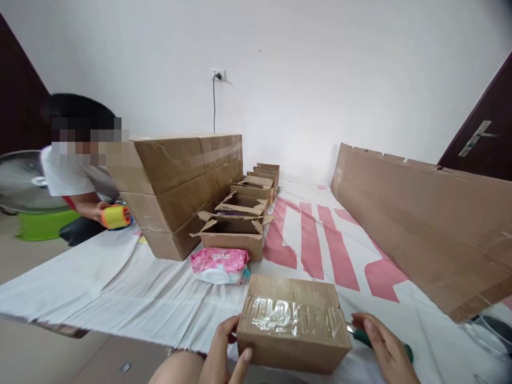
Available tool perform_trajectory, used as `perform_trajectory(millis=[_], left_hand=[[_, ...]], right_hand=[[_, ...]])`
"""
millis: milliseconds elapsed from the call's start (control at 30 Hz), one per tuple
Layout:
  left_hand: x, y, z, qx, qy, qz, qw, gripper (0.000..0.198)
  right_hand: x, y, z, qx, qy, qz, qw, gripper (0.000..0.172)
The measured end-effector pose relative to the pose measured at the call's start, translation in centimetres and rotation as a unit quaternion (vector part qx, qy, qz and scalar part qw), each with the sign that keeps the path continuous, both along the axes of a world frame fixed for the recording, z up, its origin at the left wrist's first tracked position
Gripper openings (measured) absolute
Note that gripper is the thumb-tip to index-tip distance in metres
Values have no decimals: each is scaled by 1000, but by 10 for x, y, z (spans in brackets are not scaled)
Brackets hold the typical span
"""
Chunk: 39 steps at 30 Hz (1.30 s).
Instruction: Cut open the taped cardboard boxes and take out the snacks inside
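Note:
A small brown cardboard box [294,325], with shiny clear tape over its top, sits at the near edge of the cloth-covered table. My left hand [226,349] grips its left side, with the thumb at the near face. Just off the box's right side, my right hand [386,344] is curled at a tool with a dark green handle [408,352]. The tool's short metal end [351,328] points at the box; my fingers hide the middle of it. Behind the box lies a pink and white pack of wipes [220,264].
Several open cardboard boxes [232,245] run in a row towards the wall. Large taped cartons [176,186] are stacked to their left. A tall cardboard panel [416,218] stands at right. Across the table, a person [76,176] holds a yellow-orange roll [116,217].

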State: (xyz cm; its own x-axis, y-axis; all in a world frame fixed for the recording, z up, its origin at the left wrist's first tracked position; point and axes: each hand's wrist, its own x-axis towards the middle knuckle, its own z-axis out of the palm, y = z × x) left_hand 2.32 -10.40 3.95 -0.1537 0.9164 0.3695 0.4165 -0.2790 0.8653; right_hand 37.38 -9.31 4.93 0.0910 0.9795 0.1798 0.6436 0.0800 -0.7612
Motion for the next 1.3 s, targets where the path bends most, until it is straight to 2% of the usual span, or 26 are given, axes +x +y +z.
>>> perform_trajectory(millis=[67,167,267,333,400,500,567,600,633,700,800,933,1033,1133,1300], left_hand=[[-10,6,-6,-5,0,-24,1000,48],[-22,16,-20,-24,1,-87,996,59],[-27,24,-36,-54,-19,-159,986,62],[-28,27,-45,-68,-40,-187,979,63],[-28,26,-51,-76,-55,-189,977,67],[-30,21,-56,-65,-51,-163,983,71],[-31,18,-57,-32,-35,-160,986,72],[-31,18,-57,-14,-27,-164,986,72],[-31,17,-57,1,-20,-170,985,73],[-29,18,-57,12,-15,-176,984,75],[-27,18,-56,6,-23,-168,986,77],[-26,18,-58,2,-28,-155,988,74],[-26,18,-61,14,-7,-147,989,76],[-26,18,-58,36,23,-138,990,77],[-21,18,-43,116,56,-131,983,68]], right_hand=[[25,0,-8,8,-98,-28,995,44],[51,1,-22,-33,-215,14,976,44],[63,3,-39,-71,-250,71,963,43],[67,7,-44,-59,-249,74,964,41],[71,15,-41,-33,-240,54,969,43],[67,30,-11,7,-217,-9,976,48],[51,39,22,23,-199,-33,979,50],[38,42,41,31,-194,-21,980,49],[22,44,59,55,-201,8,978,48],[-15,45,94,95,-235,115,961,44],[-69,46,127,115,-320,274,900,47],[-119,53,141,132,-424,350,825,62],[-142,58,144,107,-483,364,789,66],[-155,60,149,72,-517,358,774,70],[-156,56,156,48,-535,351,767,69]])
